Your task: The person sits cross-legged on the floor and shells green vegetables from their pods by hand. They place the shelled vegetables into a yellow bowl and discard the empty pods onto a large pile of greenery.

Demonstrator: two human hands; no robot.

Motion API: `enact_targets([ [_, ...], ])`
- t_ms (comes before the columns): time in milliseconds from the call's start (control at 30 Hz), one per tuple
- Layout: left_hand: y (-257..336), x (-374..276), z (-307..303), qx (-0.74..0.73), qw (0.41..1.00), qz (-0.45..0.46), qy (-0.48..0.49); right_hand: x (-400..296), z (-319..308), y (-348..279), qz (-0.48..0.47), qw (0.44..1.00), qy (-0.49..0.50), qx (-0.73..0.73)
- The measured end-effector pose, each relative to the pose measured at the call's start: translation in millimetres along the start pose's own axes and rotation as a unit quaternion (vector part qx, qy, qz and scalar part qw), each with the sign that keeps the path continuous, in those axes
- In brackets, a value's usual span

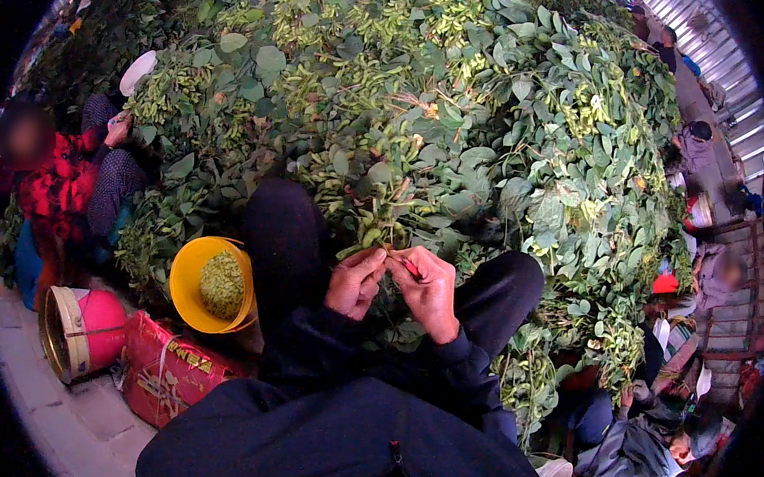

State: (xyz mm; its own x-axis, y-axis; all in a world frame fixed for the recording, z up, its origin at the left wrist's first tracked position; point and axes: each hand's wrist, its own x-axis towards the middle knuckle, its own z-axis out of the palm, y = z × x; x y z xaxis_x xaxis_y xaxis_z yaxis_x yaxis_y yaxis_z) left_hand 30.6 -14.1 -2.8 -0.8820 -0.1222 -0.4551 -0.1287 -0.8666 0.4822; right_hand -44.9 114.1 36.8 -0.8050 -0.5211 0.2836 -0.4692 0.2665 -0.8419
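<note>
A big heap of leafy bean plants with green pods [416,146] lies in front of my knees. Between my knees my left hand [356,283] pinches a green bean pod [374,237] between thumb and finger, at the end of a plant stem. Touching it from the right, my right hand [425,288] is closed around a small red-handled tool [412,267], whose tip I cannot make out. A yellow plastic bucket [179,288], part filled with shelled green beans [222,286], stands left of my left knee.
A red box [169,373] tied with cord and a pink and cream bucket [79,332] stand at the left on the paved floor. A person in a red and black top [61,184] sits at the upper left. More people [632,439] sit along the heap's right side, by a corrugated wall [702,34].
</note>
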Motion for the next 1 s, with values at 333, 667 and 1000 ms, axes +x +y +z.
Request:
enact_targets([
  [333,-5,12,-19,-0.049,0.998,0.034,0.032,-11,-5,0,0.032,0.993,-0.105,0.051],
  [667,-9,12,-22,-0.039,0.998,0.056,0.002,-14,1,3,0.037,0.993,-0.086,0.078],
  [1000,-19,19,-26,-0.028,0.995,0.09,0.014,-14,3,1,0.167,0.965,-0.108,0.169],
])
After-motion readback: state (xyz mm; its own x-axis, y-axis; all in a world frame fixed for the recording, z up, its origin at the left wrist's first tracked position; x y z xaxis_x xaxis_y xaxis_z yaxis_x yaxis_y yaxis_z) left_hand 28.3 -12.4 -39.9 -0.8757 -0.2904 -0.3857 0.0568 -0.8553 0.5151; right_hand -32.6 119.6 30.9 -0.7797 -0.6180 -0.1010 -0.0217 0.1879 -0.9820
